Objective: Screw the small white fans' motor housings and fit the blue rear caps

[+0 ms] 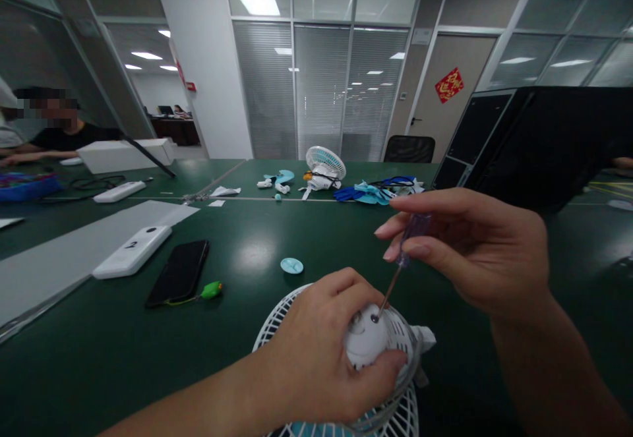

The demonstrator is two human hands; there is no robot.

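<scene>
Fan at 6 o'clock, set grille down, probably so the screw hole faces up. Left hand gripped round the fan's back, thumb and fingers apart; reads as steadying. Right hand pinches screwdriver by its handle, shaft leaning to 1 o'clock, tip at the hole; fingertip hold likely suits turning. Cap loose at left hand's 11 o'clock.

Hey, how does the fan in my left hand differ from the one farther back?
The near fan lies back upward; the far fan rests with its round head tilted. Your left hand holds the near fan; no hand touches the far fan. Both are white, with light blue inside.
</scene>
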